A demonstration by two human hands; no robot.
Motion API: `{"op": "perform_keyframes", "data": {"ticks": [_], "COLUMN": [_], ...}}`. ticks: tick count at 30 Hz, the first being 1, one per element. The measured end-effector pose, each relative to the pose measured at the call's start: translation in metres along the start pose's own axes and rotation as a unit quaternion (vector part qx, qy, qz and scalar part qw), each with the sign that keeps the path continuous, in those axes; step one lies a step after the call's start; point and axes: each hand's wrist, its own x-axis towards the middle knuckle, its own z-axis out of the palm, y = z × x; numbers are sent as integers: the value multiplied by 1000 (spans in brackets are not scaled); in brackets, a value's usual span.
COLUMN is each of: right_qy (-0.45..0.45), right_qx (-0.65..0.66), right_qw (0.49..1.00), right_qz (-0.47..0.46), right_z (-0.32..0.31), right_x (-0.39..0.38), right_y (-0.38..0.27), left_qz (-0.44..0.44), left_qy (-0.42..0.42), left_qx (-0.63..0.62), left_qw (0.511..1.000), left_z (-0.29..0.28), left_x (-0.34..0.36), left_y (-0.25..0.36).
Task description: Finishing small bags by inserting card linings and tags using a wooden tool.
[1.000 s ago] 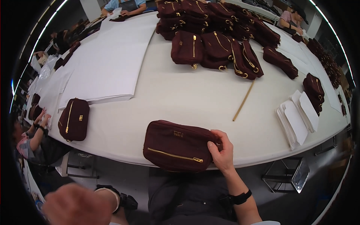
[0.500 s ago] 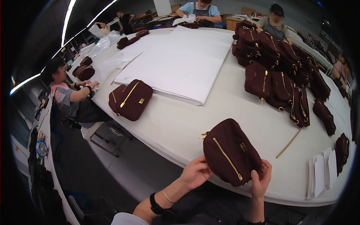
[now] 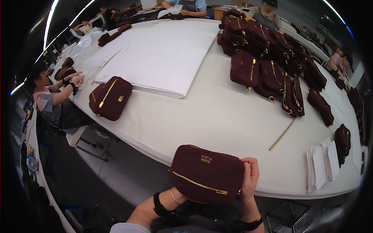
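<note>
Since half a second ago, turns the maroon bag (image 3: 206,173) from a steep slant to nearly level, broad face toward the camera. Also slides the left hand (image 3: 180,195) from plain sight to mostly behind the bag. Shows the things on the table (image 3: 225,116) further left in view.

At far left: co-worker (image 3: 56,106) in a grey-and-pink top, hands near thin whitish sheeting (image 3: 90,65). Next, near the table's left edge: two maroon bags (image 3: 113,100), overlapping. Beyond and right of these: stack of white sheets (image 3: 163,58), lying flat.

Front, about mid-frame: with left hand, reaches behind the bag's lower left part; fingers hidden, grip impossible to make out. Wears a thin bracelet (image 3: 173,196) and a black band (image 3: 159,204) on that arm. Between the hands: holds the bag at the table's near edge, long zipper (image 3: 198,183) low on the face, gold lettering (image 3: 206,159) above. With right hand (image 3: 250,174), clasps the bag's right end, grip closed on it.

Further right, toward the back: pile of maroon bags (image 3: 268,37). In front of it: thin tan stick (image 3: 282,134). Near the right edge: white cards (image 3: 321,165), standing in bundles, with a lone maroon bag (image 3: 342,141) just beside.
</note>
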Motion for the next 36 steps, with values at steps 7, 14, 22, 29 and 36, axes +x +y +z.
{"op": "perform_keyframes", "data": {"ticks": [7, 14, 22, 29, 36], "right_qy": [13, 85, 141, 123, 130], "right_qx": [17, 34, 73, 116, 104], "right_qw": [1000, 996, 987, 986, 986], "right_qz": [-3, -3, 6, 2, 28], "right_z": [-14, -29, -38, -32, -35], "right_x": [0, -1, -7, -1, 10], "right_y": [14, 28, 28, 29, 26], "left_qz": [32, 121, 227, 282, 317], "left_qy": [-32, -4, 50, 60, 14], "left_qx": [118, 265, 427, 548, 641], "left_qw": [992, 957, 874, 786, 698], "left_z": [-4, -5, 3, -5, 2], "left_x": [6, 5, 30, 22, 43], "left_y": [-10, -5, 2, 11, -9]}}
